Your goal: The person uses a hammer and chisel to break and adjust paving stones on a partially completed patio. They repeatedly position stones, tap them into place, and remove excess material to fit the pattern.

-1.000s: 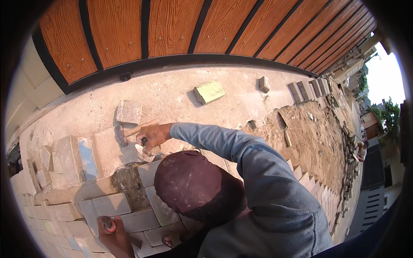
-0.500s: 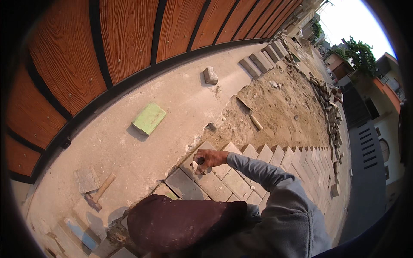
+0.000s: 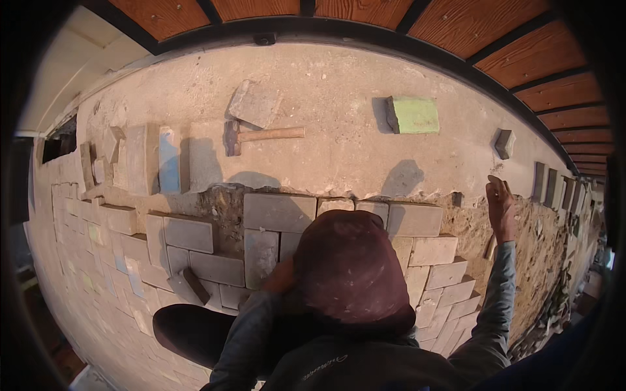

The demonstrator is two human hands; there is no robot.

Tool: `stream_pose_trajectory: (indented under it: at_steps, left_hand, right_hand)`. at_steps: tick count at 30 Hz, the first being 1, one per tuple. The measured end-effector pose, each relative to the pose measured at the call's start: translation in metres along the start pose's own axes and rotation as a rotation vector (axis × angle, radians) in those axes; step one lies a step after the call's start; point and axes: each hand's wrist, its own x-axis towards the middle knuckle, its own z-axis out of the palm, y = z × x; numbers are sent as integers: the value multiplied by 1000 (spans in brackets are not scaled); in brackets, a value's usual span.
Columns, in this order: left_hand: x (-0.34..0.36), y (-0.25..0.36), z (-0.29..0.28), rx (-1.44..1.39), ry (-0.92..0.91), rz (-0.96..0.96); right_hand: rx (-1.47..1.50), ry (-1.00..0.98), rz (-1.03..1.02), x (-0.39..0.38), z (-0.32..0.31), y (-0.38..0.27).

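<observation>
Out to the right, my right hand point(image 3: 501, 212) is lifted at the end of a grey sleeve, over the border between concrete strip and bare soil. Its fingers look stretched and slightly bent, and I see nothing in them. My left hand point(image 3: 282, 277) is low over the paving; a dark red cap point(image 3: 352, 267) covers its fingers. Grey paving blocks point(image 3: 280, 212) lie fitted together around it. A wooden handle point(image 3: 490, 247) shows partly beside my right forearm.
On the concrete lie a hammer point(image 3: 270, 134), a broken slab point(image 3: 255, 104), a green block point(image 3: 416, 115) and a small block point(image 3: 504, 143). A loose block point(image 3: 189, 287) tilts on the paving. A blue-marked block point(image 3: 169, 159) stands left. A wood-panelled gate point(image 3: 358, 13) borders the far side.
The view has swung left. My right hand has left the paving blocks, where it pinched a pale fragment, and is now raised out to the right. My left hand has come partly into view.
</observation>
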Motion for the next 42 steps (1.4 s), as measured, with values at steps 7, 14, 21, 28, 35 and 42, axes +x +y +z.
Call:
stream_pose_trajectory:
  at_steps: [7,14,21,28,35,42]
  left_hand:
    - [-15,7,31,75,3,-246]
    - [-69,-37,-63,-11,548,-362]
    - [-131,-158,-168,204,1089,-911]
    - [-125,-179,-165,115,917,-950]
    - [-119,-192,-158,112,899,-1030]
    - [-136,-199,-177,-18,854,-923]
  right_hand:
    - [470,-728,-881,-12,266,-304]
    - [103,-1075,-1349,-84,406,-470]
    - [266,-627,-1159,-57,425,-482]
    - [197,-524,-1439,-53,435,-524]
    - [-8,-351,-1391,-59,441,-478]
    - [-15,-125,-1016,26,360,-423]
